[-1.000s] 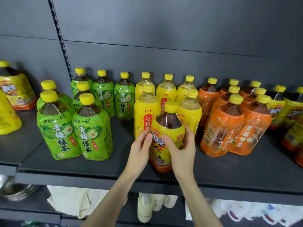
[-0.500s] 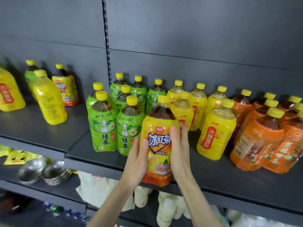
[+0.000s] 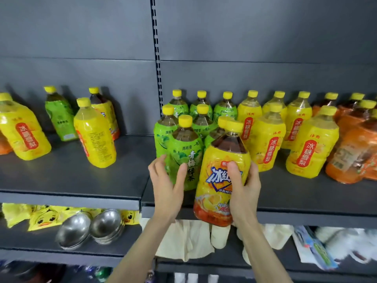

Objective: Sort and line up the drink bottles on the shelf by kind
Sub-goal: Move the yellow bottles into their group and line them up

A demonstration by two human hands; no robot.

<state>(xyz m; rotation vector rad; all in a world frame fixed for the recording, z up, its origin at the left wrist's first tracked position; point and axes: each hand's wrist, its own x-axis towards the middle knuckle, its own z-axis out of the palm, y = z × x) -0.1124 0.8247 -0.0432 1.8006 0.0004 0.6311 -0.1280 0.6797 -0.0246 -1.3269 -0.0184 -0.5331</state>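
The iced-tea bottle point(image 3: 216, 158) is gripped by the right hand point(image 3: 244, 193); the left hand point(image 3: 166, 188) is held open beside it

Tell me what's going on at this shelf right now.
A person is sorting drinks on a dark grey metal shelf. Their right-hand grip holds a dark-tea plastic bottle with a yellow-and-orange label, lifted at the shelf's front edge. The left-hand grip is open beside it, in front of the green-labelled bottles. Yellow-labelled bottles and orange-labelled bottles stand grouped to the right; a few mixed bottles wait on the left.
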